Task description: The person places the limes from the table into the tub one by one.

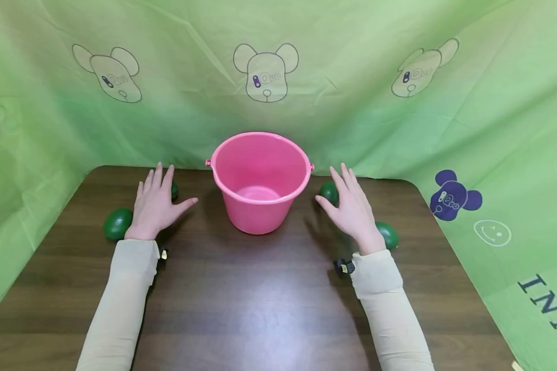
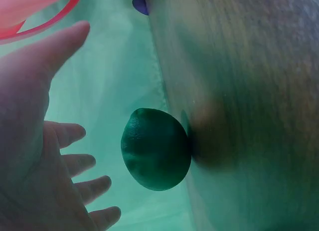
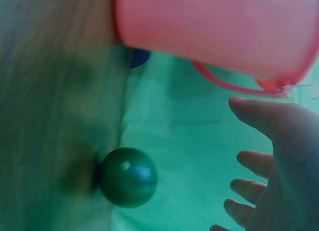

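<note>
A pink bucket stands upright at the back middle of the table, its inside bare. To its left my left hand hovers palm down, fingers straight and thumb spread, holding nothing. Partly behind that hand sits a dark green, rounded fruit; in the left wrist view this fruit is apart from the fingertips. My right hand is likewise spread and bare, right of the bucket. Beyond its thumb lies another green fruit, smooth and round in the right wrist view, untouched.
One more green fruit lies beside my left wrist, and another green fruit is partly hidden by my right wrist. A green printed cloth hangs behind and beside the brown wooden table. The bucket's handle hangs at its back.
</note>
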Available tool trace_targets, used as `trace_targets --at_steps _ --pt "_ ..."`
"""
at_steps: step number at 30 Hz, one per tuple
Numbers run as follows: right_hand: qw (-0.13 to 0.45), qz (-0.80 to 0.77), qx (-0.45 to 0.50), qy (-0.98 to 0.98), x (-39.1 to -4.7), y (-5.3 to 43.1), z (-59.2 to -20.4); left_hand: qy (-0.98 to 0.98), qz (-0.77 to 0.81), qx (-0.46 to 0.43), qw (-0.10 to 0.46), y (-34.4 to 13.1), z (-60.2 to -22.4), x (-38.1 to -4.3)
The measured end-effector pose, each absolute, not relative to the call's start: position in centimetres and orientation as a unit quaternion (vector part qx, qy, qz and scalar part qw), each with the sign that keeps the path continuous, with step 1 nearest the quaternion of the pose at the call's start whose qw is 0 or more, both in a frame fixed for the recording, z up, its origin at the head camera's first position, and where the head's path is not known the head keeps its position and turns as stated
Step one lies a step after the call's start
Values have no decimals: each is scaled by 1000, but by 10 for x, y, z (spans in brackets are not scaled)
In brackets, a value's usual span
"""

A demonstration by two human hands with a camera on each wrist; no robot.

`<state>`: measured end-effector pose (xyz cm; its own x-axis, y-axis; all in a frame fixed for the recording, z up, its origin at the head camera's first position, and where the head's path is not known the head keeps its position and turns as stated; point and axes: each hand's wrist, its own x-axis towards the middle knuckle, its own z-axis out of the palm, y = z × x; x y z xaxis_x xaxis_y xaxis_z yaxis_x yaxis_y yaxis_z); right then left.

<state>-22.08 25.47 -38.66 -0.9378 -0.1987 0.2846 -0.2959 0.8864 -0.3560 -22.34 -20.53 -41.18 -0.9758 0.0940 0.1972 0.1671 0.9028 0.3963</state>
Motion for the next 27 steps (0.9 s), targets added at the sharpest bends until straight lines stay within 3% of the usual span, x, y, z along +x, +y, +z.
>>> trace_targets --at_steps 17,27 --pt "168 278 196 -925 -201 233 -362 -971 -218 -63 72 -214 -415 -227" --pt "161 334 238 -898 -192 216 -359 -972 -215 -84 41 -220 -418 -229"
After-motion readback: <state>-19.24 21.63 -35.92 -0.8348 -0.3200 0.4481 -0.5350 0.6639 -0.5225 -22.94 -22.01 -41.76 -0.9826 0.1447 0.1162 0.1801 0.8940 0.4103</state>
